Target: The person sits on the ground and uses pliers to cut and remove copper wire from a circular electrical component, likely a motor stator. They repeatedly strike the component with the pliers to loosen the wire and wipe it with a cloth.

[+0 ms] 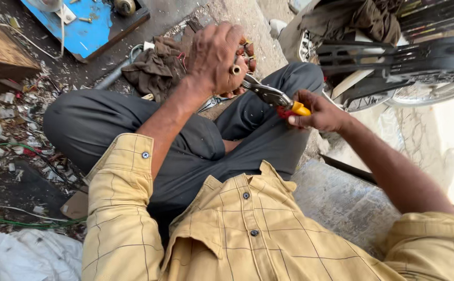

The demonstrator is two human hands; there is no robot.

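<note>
My left hand (214, 54) is closed around a small part with a round brass-coloured end (236, 69) and reddish pieces behind the fingers. My right hand (318, 112) grips the red and yellow handles (295, 109) of metal pliers (266, 93). The plier jaws reach up to the brass end at my left hand. Both hands work above my crossed legs in dark grey trousers (133, 125). I wear a yellow checked shirt (248, 234).
A brown rag (156, 65) lies beyond my knee. A blue board (89, 23) and a wooden block (0, 47) sit at the top left. Scraps and green wire (8, 221) litter the ground at left. A two-wheeler's wheel and black footrest (393, 60) stand at right.
</note>
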